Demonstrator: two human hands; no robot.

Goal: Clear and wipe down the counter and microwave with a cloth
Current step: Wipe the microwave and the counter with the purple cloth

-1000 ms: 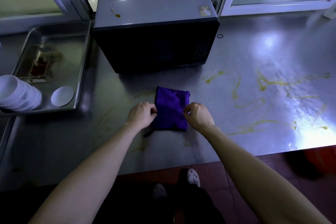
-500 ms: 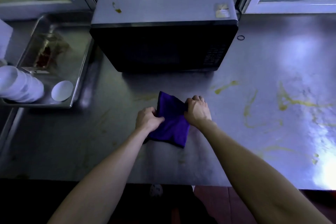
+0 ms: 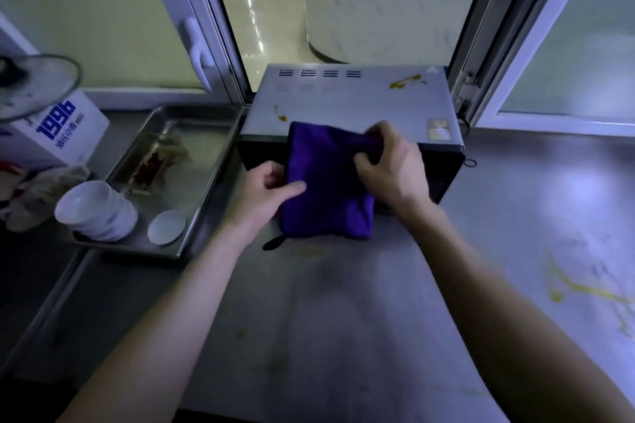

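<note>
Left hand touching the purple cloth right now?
Touching. Head view: the left hand has its thumb lying on the left edge of the purple cloth, with no gap between them.

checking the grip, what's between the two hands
The purple cloth, pinched by the left hand and gripped by the right hand, seen in the head view.

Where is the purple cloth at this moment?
Head view, centre: the purple cloth is held in front of the microwave, the left hand pinching its left edge and the right hand gripping its top right corner.
</note>
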